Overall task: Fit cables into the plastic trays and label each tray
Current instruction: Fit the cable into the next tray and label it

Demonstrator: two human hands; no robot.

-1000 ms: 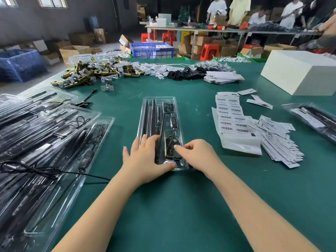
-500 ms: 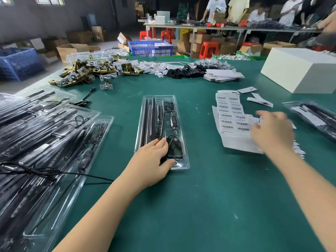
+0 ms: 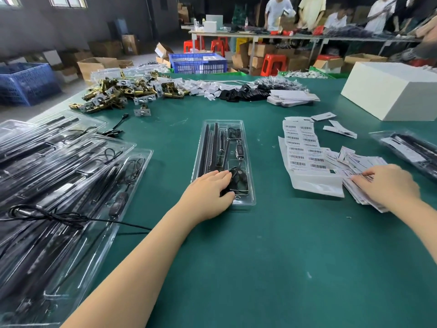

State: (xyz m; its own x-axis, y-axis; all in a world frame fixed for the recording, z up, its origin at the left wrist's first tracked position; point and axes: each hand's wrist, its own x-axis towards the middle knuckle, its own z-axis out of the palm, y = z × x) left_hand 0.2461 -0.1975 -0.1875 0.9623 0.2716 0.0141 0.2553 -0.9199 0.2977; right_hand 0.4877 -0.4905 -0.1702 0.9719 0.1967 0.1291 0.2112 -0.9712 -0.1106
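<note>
On the green table [image 3: 260, 256] in front of me, the clear plastic tray [image 3: 246, 162] lies lengthwise with its black cable [image 3: 238, 181] coiled in the near compartment. My left hand [image 3: 208, 192] rests flat on the tray's near end, fingers straight, gripping nothing. To the right, my right hand [image 3: 387, 185] lies on the loose pile of labels [image 3: 361, 166] beside the barcode sheet [image 3: 302, 147], fingers lightly bent onto the top slips; I cannot tell whether it has pinched one.

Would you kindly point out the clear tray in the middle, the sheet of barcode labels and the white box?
clear tray [image 3: 246, 125], head view, far right corner of its rim.
sheet of barcode labels [image 3: 300, 147], head view, middle of the printed sheet.
white box [image 3: 387, 81], head view, its top face.
</note>
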